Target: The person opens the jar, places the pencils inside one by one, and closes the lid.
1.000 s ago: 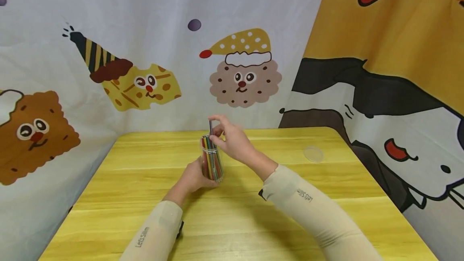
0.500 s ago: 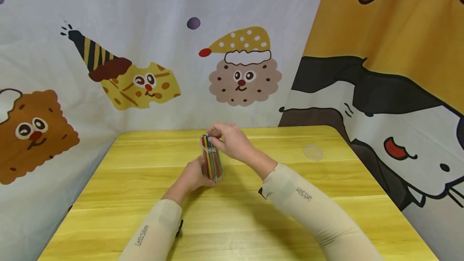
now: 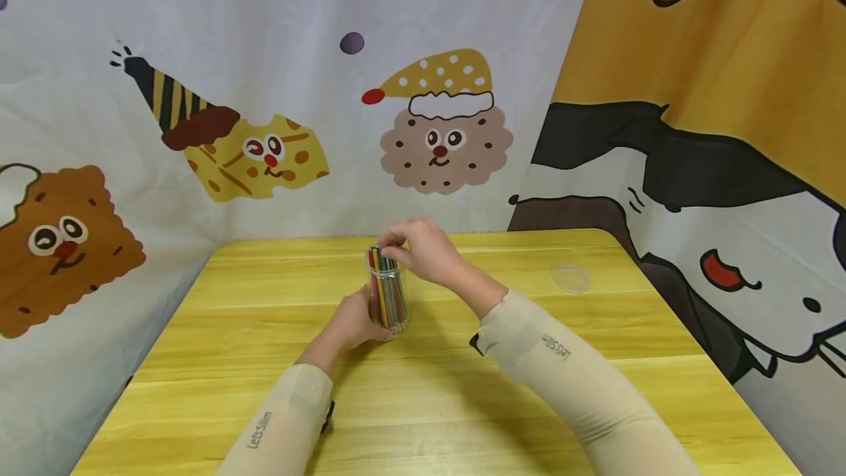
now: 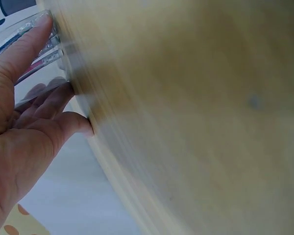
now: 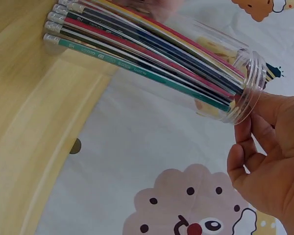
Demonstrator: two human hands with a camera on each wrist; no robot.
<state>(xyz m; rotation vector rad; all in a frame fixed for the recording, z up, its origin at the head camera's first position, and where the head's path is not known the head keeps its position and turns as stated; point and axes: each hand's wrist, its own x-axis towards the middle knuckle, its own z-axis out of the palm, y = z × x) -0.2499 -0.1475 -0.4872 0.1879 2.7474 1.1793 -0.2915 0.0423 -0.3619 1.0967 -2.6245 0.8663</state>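
Note:
A clear plastic jar [image 5: 257,73] packed with pencils [image 5: 152,73] stands tilted on the yellow wood table [image 3: 423,402]. Red, yellow, green and dark pencils show through its wall, with their eraser ends at the jar's bottom. My left hand [image 3: 352,320] grips the jar low down, its thumb along the near side in the left wrist view. My right hand [image 3: 426,252] is at the jar's mouth with curled fingers, the thumb and fingertips right at the pencils' upper ends. The rim partly covers those fingertips in the right wrist view, so I cannot tell whether they pinch a pencil.
A clear round lid [image 3: 571,278] lies flat on the table to the right of the jar. Behind the table's far edge hangs a white curtain [image 3: 277,6] with cartoon prints. A curtain with a large cat print [image 3: 661,226] is at the right.
A dark pencil that my right hand held above the jar has gone down among the others. My right hand dropped to the mouth, then rose slightly. The left hand stays on the jar.

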